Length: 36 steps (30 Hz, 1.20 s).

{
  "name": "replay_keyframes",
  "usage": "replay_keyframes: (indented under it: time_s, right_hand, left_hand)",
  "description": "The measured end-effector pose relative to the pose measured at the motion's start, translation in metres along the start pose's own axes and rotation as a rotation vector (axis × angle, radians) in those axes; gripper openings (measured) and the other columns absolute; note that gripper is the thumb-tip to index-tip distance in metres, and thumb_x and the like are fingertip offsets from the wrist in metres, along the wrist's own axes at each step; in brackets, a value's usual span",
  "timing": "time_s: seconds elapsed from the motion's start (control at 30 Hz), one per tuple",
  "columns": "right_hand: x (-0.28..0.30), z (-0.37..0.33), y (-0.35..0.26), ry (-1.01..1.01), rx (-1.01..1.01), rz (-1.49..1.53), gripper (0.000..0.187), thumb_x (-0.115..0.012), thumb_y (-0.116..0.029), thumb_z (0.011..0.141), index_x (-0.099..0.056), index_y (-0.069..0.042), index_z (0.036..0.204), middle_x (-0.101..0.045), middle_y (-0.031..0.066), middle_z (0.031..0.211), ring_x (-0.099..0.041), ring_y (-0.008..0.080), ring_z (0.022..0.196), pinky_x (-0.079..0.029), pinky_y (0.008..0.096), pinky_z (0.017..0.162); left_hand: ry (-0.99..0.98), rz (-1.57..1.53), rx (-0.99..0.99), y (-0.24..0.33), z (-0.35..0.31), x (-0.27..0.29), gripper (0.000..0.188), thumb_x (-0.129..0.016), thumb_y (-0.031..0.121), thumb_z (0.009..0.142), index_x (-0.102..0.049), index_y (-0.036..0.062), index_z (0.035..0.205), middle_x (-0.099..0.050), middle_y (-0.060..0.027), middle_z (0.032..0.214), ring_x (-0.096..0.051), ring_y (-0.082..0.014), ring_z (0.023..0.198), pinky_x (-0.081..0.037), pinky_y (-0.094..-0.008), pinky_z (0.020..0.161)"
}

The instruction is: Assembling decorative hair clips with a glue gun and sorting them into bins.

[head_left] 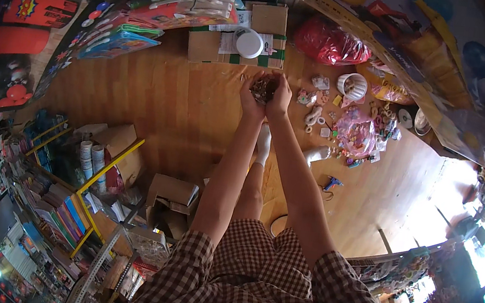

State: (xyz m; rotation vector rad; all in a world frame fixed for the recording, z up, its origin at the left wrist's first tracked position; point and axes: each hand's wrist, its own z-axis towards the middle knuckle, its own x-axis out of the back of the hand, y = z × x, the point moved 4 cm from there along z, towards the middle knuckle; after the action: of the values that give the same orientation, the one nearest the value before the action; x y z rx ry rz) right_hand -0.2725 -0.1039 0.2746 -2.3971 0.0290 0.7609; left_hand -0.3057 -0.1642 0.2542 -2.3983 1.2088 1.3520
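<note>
Both my hands are held out together over the wooden floor, fingers curled round a dark brown clump of small glinting pieces (263, 90). Its kind is too small to make out. My left hand (250, 100) supports the clump from the left side, and my right hand (281, 98) closes round it from the right. Just beyond them stands a cardboard box (203, 46) with green tape. A round white tub (249, 43) rests on top of that box. A few tiny light bits (243, 78) lie on the floor beside my left fingertips.
To the right are a white ribbed cup (352, 87), a pink plastic bag (356, 134) among small trinkets, and a blue glue gun (332, 183). A red plastic bag (332, 42) sits farther back. Hanging packets (123, 44) and a yellow-edged shelf (111, 165) flank the left.
</note>
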Motion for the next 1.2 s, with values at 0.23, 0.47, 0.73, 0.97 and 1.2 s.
replay_keyframes:
  time_s: [0.23,0.47,0.73,0.97,1.2]
  right_hand:
    - [0.054,-0.067,-0.033,-0.043,0.003,0.166,0.034,-0.040,-0.028,0.095,-0.058,-0.001,0.103,-0.062,0.0100,0.098,-0.059,0.0200,0.091,-0.046,0.0320,0.085]
    - [0.126,-0.140,-0.118,-0.078,0.119,0.514,0.036,-0.038,-0.028,0.095,-0.056,-0.001,0.111,-0.060,0.0083,0.111,-0.055,0.0192,0.103,-0.042,0.0324,0.093]
    - [0.211,-0.249,-0.244,0.168,0.277,0.874,0.035,-0.041,-0.026,0.093,-0.059,0.000,0.108,-0.061,0.0079,0.108,-0.055,0.0186,0.101,-0.041,0.0320,0.092]
    - [0.286,-0.348,-0.377,0.430,0.652,0.894,0.030,-0.044,-0.024,0.092,-0.061,0.000,0.099,-0.064,0.0084,0.096,-0.058,0.0180,0.091,-0.044,0.0310,0.086]
    - [0.338,-0.435,-0.456,0.363,0.906,0.939,0.028,-0.042,-0.023,0.092,-0.059,-0.001,0.094,-0.063,0.0087,0.093,-0.057,0.0177,0.089,-0.045,0.0312,0.084]
  left_hand:
    - [0.053,0.251,-0.050,-0.049,-0.081,-0.024,0.034,-0.042,0.023,0.092,-0.057,0.0012,0.114,-0.059,-0.0102,0.109,-0.056,-0.0210,0.101,-0.043,-0.0352,0.093]
    - [-0.230,0.766,0.036,-0.138,-0.168,-0.093,0.044,-0.042,0.028,0.095,-0.045,-0.0003,0.129,-0.052,-0.0068,0.122,-0.048,-0.0153,0.110,-0.035,-0.0297,0.097]
    - [-0.506,1.153,0.163,-0.263,-0.296,-0.183,0.035,-0.044,0.008,0.093,-0.049,0.0023,0.127,-0.055,-0.0075,0.120,-0.051,-0.0138,0.107,-0.039,-0.0263,0.092]
    - [-0.791,1.188,0.448,-0.386,-0.410,-0.271,0.035,-0.038,0.009,0.092,-0.051,0.0001,0.124,-0.054,-0.0083,0.121,-0.052,-0.0136,0.106,-0.040,-0.0256,0.092]
    - [-1.248,1.365,0.366,-0.470,-0.488,-0.303,0.036,-0.035,0.010,0.094,-0.049,0.0013,0.125,-0.055,-0.0087,0.118,-0.051,-0.0126,0.102,-0.040,-0.0265,0.089]
